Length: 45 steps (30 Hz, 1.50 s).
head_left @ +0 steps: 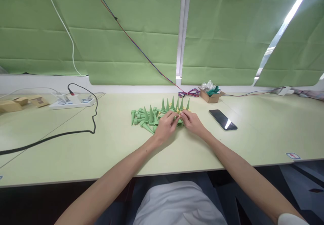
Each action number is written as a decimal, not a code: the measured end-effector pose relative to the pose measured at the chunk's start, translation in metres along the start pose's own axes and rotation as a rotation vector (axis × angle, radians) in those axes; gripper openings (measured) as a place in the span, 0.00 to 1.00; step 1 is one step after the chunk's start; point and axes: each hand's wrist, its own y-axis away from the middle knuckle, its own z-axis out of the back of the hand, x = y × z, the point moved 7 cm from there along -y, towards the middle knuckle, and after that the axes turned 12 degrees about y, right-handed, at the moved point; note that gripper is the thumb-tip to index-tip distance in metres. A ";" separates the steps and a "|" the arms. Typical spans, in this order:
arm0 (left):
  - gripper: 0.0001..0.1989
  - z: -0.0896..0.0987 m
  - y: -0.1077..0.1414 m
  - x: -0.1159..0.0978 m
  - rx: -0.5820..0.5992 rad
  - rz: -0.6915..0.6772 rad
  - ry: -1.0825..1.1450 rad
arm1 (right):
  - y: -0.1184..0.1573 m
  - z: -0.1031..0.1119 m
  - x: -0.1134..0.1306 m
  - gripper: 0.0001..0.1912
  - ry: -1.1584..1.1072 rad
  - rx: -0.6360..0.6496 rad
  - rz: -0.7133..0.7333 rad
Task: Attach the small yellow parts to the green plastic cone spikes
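Note:
My left hand (pixel 165 125) and my right hand (pixel 193 123) meet at the middle of the table, fingertips pinched together around a small yellow piece (pixel 180 115), mostly hidden by the fingers. Around and behind them is a cluster of green plastic spikes. Several stand point-up in a row (pixel 172 102) just beyond my hands, with more yellow bits among them. To the left, other spikes lie on their sides, and an upright spike (pixel 151 115) rises among them. Beneath my fingers, a green spike's round open end (pixel 180 123) faces me.
A black phone (pixel 223 119) lies right of my hands. Behind it stands a small cardboard box (pixel 210 97) holding plastic wrap and green material, beside a coiled cable (pixel 189 93). At left are a white power strip (pixel 73 103), a black cable (pixel 95 117) and brown cardboard pieces (pixel 11 106).

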 end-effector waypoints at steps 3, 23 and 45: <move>0.06 -0.001 0.001 0.000 0.021 -0.029 -0.021 | -0.001 0.001 0.002 0.19 0.032 -0.002 0.010; 0.08 -0.001 0.002 0.016 -0.061 0.312 0.137 | -0.001 -0.004 0.001 0.22 0.022 0.020 -0.011; 0.08 -0.006 0.006 0.022 0.037 0.489 0.244 | -0.001 -0.004 -0.002 0.21 0.107 0.057 0.013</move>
